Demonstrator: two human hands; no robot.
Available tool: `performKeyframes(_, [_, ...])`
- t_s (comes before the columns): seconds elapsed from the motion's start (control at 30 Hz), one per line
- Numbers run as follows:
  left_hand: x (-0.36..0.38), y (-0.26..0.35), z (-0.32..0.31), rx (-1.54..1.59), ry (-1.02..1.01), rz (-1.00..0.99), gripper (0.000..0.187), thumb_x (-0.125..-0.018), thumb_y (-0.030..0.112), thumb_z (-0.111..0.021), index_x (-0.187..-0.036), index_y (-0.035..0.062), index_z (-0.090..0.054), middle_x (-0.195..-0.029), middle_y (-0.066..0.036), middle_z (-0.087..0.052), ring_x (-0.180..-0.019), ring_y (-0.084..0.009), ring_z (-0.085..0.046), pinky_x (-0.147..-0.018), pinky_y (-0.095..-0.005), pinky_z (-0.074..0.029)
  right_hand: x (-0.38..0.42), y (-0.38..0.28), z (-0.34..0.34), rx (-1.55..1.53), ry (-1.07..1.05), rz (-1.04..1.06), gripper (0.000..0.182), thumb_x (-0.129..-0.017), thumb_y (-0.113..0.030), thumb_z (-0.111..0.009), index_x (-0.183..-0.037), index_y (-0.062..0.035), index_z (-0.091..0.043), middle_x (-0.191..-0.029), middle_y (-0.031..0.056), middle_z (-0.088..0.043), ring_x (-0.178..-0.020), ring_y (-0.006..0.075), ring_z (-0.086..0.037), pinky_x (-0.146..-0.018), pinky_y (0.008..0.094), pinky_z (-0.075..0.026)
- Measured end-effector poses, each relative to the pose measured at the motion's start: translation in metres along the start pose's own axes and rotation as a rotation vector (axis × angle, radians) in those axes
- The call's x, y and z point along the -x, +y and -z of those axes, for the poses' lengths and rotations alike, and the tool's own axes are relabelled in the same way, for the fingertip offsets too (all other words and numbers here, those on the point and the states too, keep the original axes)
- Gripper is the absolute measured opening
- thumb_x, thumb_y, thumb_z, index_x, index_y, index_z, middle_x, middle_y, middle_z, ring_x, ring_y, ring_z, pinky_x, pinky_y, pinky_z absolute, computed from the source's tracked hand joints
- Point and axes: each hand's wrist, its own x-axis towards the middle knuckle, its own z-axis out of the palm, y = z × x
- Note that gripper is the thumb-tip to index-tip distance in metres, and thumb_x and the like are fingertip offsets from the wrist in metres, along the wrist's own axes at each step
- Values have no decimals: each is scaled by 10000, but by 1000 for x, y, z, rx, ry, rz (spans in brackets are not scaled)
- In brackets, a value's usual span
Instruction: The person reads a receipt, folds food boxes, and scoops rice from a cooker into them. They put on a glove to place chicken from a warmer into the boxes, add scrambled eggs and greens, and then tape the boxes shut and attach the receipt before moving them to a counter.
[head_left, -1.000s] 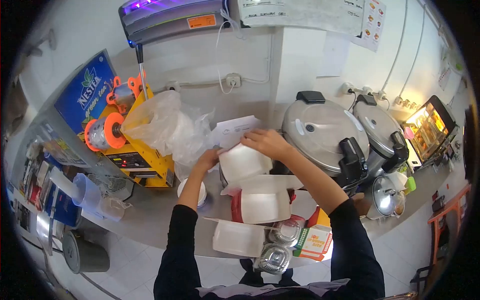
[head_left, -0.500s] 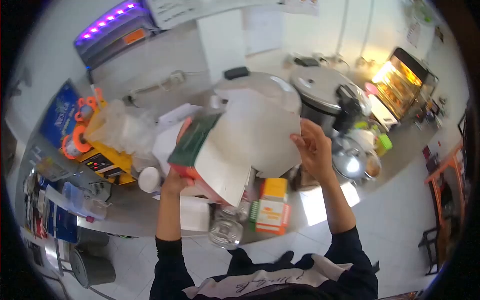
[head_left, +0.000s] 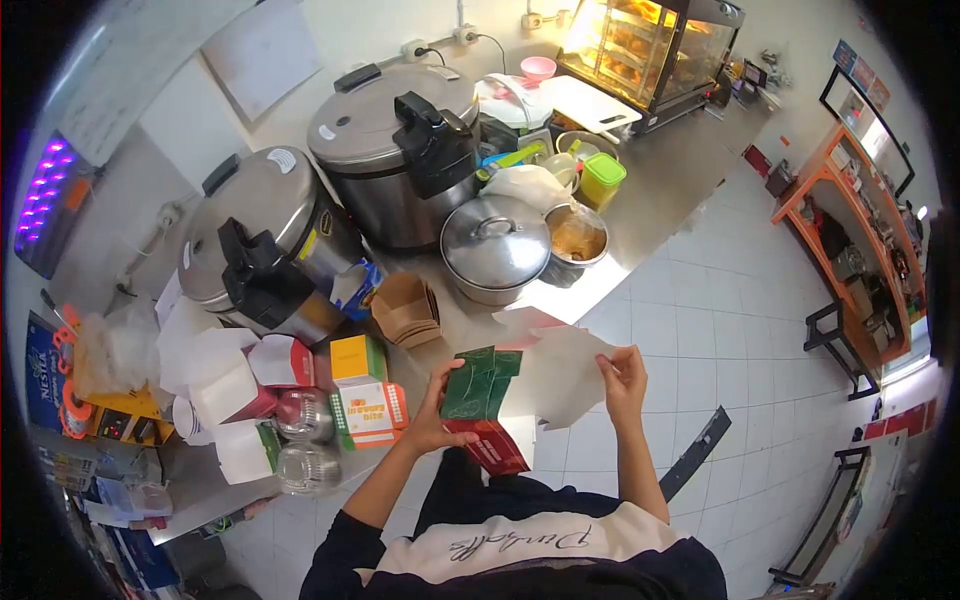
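My left hand (head_left: 432, 415) grips the side of a paper food box (head_left: 482, 388), fingers above and thumb across its front. Green and red print covers the outside of the box, and its inner face is white. One large pale flap spreads out to the right, and my right hand (head_left: 625, 385) pinches its edge between thumb and fingers. The box is held in front of my body at the counter's edge. Left of it on the counter, a yellow and orange printed box (head_left: 368, 405) stands beside clear plastic containers (head_left: 308, 468).
Two large steel cookers (head_left: 395, 160) stand at the back. A lidded pot (head_left: 495, 245), a bowl of brown food (head_left: 580, 238), and stacked brown paper trays (head_left: 405, 310) share the counter (head_left: 655, 190). Beyond is a lit display warmer (head_left: 640, 50). More paper boxes (head_left: 228, 385) lie left.
My view has swung to the right, bringing the cookers and display warmer nearer the middle. The box has moved right and closer to my body, still held by both hands.
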Motion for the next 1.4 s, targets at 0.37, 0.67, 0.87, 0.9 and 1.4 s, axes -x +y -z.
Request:
performKeyframes(0.37, [15,-95,22,-139,437,158,1055,-617,-38,-736,-1371,81,-9,-1314,-186,-272,-1214,-315,-387,-1030,-439,-325,-99,-22,22,406,-131,309,163,-792,78,-541,-874,-64,-539,-874,54,-596,-876,181,-584,-959,364,-374])
performKeyframes(0.67, [14,-80,30,-1186,471,-296,599,-709,59,-695,-1203,25,-357,-1229,-216,-341,-1139,-392,-365,-973,-477,-296,-137,52,-73,1092,-424,865,314,-767,-20,-588,-1068,-110,-585,-1121,83,-533,-1178,277,-455,-1035,488,-302])
performKeyframes(0.87, [-104,-19,54,-1067,710,-547,625,-733,61,-700,-1230,2,-326,-1293,-245,-353,-1189,-388,-358,-978,-450,-318,-117,148,-28,973,351,245,493,-811,-212,-649,-1252,-74,-478,-1244,163,-446,-1117,339,-452,-953,434,-360])
performKeyframes(0.9, [-131,-1,61,-1047,726,-619,625,-748,75,-692,-1246,-8,-324,-1316,-249,-341,-1201,-393,-354,-990,-455,-304,-120,175,-14,1044,344,78,476,-843,-240,-623,-1260,-69,-471,-1229,156,-468,-1084,317,-482,-930,427,-382])
performKeyframes(1.4, [-351,97,143,-902,718,-412,383,-805,298,-627,-1172,212,-555,-1115,-21,-612,-1115,-240,-529,-1049,-522,-164,-145,196,35,355,282,-289,338,-916,-273,-505,-1204,-100,-476,-1060,85,-546,-821,162,-572,-639,303,-479])
